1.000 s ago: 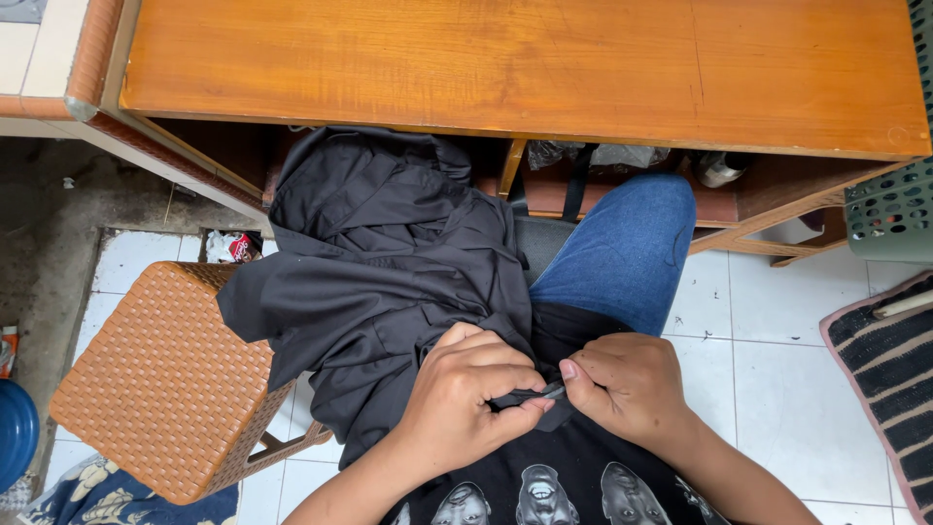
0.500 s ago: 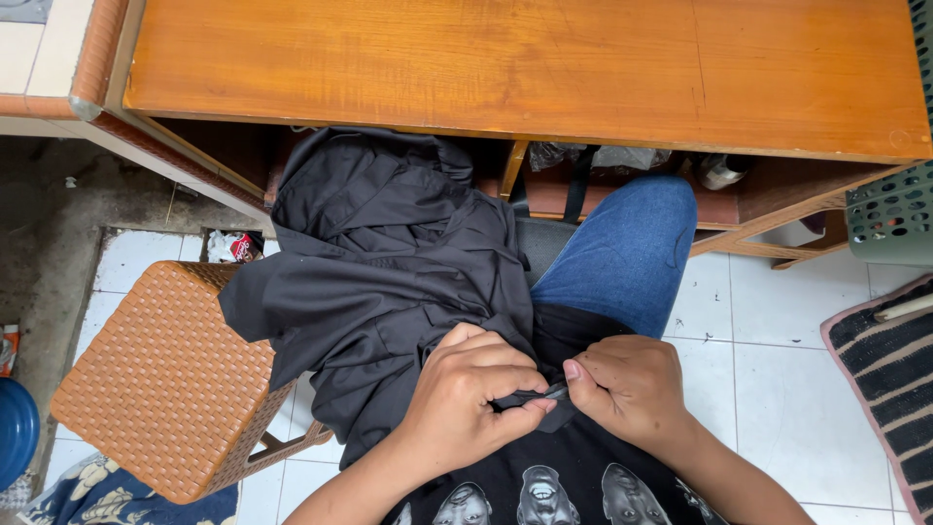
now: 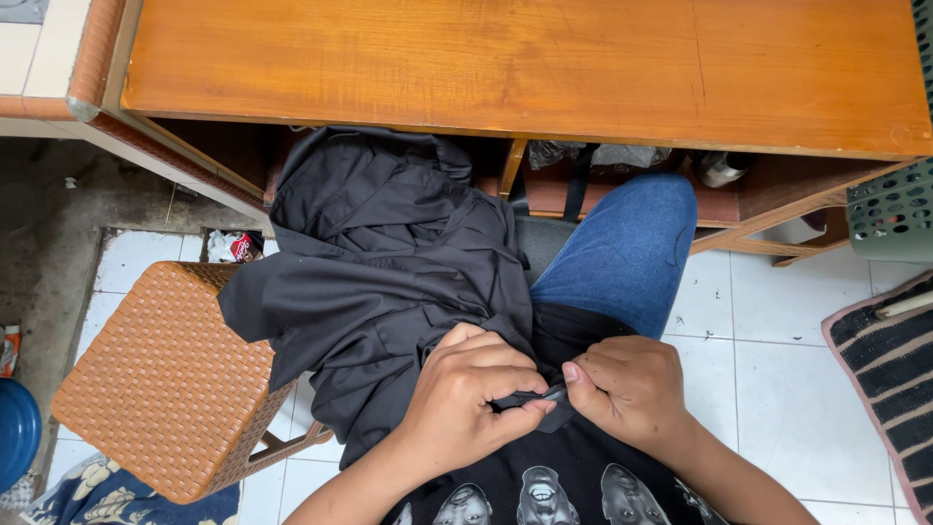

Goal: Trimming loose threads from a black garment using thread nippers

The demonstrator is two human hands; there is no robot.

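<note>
Here is the dark grey shirt (image 3: 389, 282), heaped on the person's lap at the centre of the view, its collar end bunched up toward twelve o'clock under the edge of the wooden desk (image 3: 525, 68) and one flap spilling out to nine o'clock over a woven brown stool (image 3: 165, 379). Down at six o'clock both hands meet on a small fold of its edge: the left hand (image 3: 466, 399) has its fingers curled tight, pinching the cloth, and the right hand (image 3: 632, 389) closes thumb and forefinger on the same strip from three o'clock, the two nearly touching. The fabric looks thin, soft and light; I judge it will slump and slide rather than hold a shape, so a firm pinch at a hem or seam is the place to grip, as here. Just beyond, at two o'clock, a blue-jeaned knee (image 3: 622, 253) pokes up beside the shirt. White floor tiles (image 3: 777, 389) spread out at four o'clock, with a striped mat (image 3: 884, 389) at the right edge and a green perforated basket (image 3: 894, 214) above it.
</note>
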